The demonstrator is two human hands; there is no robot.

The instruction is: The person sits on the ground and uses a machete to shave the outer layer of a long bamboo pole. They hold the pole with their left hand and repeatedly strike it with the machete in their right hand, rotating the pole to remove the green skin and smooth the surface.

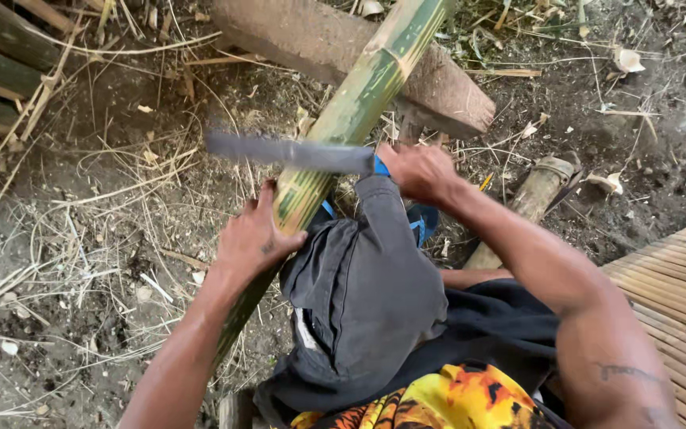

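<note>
Left hand (254, 237) steadies bamboo pole (343, 119); right hand (418, 171) grips blade (287, 151).

A long green bamboo pole (351, 111) streaked with yellow lies slanted across a brown log — a blurred grey blade (287, 151) rests crosswise on it, just above one node.

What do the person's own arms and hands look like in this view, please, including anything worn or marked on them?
Both arms are bare, with no sleeves, gloves, watch or rings that I can see. The left hand has a small dark mark, probably a tattoo, near the base of the thumb. The right hand looks unmarked, but the right upper arm carries a dark tattoo line near the bottom edge. The arms look lean and muscular.
</note>
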